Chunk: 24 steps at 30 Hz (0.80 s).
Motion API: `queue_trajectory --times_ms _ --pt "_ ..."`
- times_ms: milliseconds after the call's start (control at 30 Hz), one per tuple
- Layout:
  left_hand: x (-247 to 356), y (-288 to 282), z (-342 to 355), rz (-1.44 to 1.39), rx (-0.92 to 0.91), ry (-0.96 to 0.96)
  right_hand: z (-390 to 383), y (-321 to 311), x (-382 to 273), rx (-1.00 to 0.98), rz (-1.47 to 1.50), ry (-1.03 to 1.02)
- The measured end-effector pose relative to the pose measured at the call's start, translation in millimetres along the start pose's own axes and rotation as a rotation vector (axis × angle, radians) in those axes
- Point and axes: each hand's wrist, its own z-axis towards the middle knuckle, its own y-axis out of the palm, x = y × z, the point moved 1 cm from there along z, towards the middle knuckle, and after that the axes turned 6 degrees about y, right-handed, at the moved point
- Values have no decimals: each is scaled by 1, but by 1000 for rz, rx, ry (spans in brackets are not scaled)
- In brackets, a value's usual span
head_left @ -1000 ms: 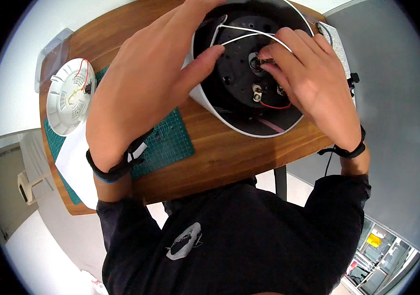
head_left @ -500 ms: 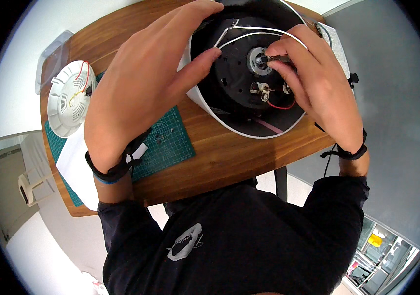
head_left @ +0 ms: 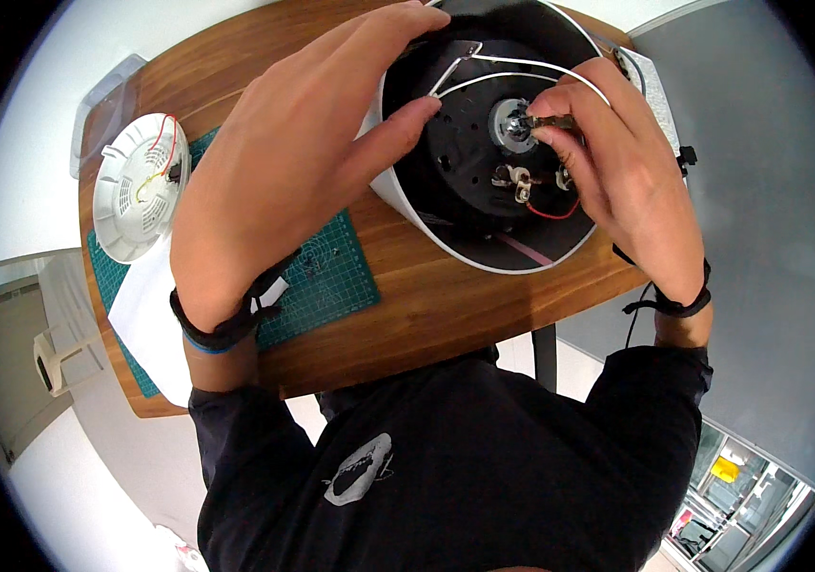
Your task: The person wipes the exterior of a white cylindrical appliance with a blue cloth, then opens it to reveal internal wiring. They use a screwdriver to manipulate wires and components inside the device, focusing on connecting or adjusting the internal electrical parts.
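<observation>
A round white housing [head_left: 458,250] with a black inside, apparently an upturned rice cooker body, stands on the table. My left hand [head_left: 303,143] is spread across its left wall, thumb tip by the lower end of a thin white bent rod [head_left: 455,67]. My right hand [head_left: 625,157] is closed inside the housing, thumb and forefinger pinching a small dark strip-like part [head_left: 552,122]. That part meets the shiny round disc [head_left: 512,126] at the centre. Near the disc are metal terminals [head_left: 520,181] with a red wire [head_left: 552,215]. The fingers behind my left hand are hidden.
On the left lies a white vented base cover [head_left: 126,214] with red and yellow wires. A green cutting mat [head_left: 355,276] and white paper [head_left: 145,315] lie on the wooden table [head_left: 427,315]. A clear plastic tray [head_left: 102,114] is at the far left; a grey panel stands right.
The housing has shifted slightly to the right, and my left hand with it. My right hand keeps its pinch on the dark part at the disc.
</observation>
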Motion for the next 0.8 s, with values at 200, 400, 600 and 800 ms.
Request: queue_trajectory --times_ms 200,400,600,800 --pt "-3 -3 -2 281 154 221 6 0 -4 -15 41 9" --pt "15 9 -9 26 -58 203 15 -1 -8 -50 23 -19" --pt "14 20 -10 -74 -112 202 23 -2 -9 -74 -22 -70" --pt "19 31 -8 -22 -79 187 26 -3 -11 -101 -34 -75"
